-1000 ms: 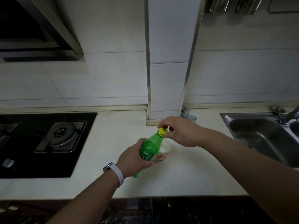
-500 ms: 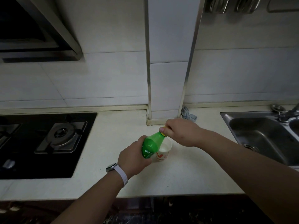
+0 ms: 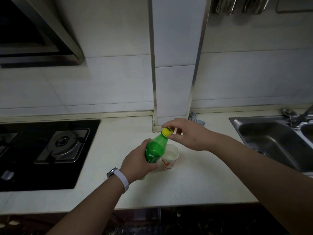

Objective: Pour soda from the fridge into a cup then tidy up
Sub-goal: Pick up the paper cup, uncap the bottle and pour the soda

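A green soda bottle [image 3: 155,148] with a yellow cap [image 3: 167,131] leans toward the back right over the white counter [image 3: 194,184]. My left hand [image 3: 137,162] grips its body from the left. My right hand [image 3: 188,134] pinches the cap with thumb and fingertips. Just right of the bottle stands a white paper cup [image 3: 170,157] with a red mark, partly hidden behind the bottle; its inside looks pale, and liquid in it cannot be made out for sure.
A black gas hob [image 3: 47,150] fills the counter's left side. A steel sink [image 3: 274,141] with a tap [image 3: 303,116] lies at the right. A grey cloth [image 3: 196,118] sits by the tiled pillar [image 3: 174,65]. A range hood [image 3: 39,31] hangs at upper left.
My right hand has loosened from a closed wrap over the cap to a fingertip pinch, so the yellow cap shows again. The bottle and my left hand have barely moved.
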`<state>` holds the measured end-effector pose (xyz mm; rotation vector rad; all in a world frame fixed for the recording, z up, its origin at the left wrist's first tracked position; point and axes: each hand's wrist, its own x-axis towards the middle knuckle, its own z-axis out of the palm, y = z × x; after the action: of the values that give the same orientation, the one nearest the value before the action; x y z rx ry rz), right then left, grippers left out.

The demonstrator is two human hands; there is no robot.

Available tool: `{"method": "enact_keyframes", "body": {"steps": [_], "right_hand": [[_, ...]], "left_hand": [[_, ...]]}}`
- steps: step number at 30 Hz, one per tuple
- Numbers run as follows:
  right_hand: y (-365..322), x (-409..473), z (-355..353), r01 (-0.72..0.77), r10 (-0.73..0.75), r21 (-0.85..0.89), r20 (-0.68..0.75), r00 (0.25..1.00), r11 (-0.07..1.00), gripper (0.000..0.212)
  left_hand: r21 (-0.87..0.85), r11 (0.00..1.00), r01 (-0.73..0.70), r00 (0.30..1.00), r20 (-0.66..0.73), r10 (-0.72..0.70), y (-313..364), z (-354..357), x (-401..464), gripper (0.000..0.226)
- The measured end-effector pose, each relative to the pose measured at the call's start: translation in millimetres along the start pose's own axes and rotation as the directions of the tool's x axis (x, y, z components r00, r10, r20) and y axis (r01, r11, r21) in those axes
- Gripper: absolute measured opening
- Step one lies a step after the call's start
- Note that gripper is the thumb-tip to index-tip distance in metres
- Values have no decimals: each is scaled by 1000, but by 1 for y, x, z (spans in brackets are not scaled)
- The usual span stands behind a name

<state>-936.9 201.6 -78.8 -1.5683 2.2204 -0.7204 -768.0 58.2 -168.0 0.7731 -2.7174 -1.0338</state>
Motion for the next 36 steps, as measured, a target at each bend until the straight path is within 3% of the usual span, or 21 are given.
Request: {"method": "enact_keyframes", "body": {"steps": [7, 22, 25, 31, 36], "right_hand": [[-3, -1, 2, 0, 14, -159, 85, 996, 987, 18], [7, 3, 15, -205, 190, -234, -84, 978, 950, 37], [9, 4, 14, -180, 165, -253, -77, 983, 951, 40], [14, -1, -1, -15, 15, 5, 6, 1000, 1000, 25], [18, -3, -10, -7, 9, -50, 31, 999, 999, 23]], "left_hand": [[-15, 1000, 4, 999, 37, -4, -2, 6, -4, 79], [204, 976, 74, 978, -204, -31, 12, 23, 1, 71], [151, 986, 65, 985, -171, -39, 13, 24, 2, 72], [25, 998, 63, 997, -54, -61, 15, 19, 4, 77], [42, 997, 61, 997, -54, -59, 20, 17, 5, 77]]}}
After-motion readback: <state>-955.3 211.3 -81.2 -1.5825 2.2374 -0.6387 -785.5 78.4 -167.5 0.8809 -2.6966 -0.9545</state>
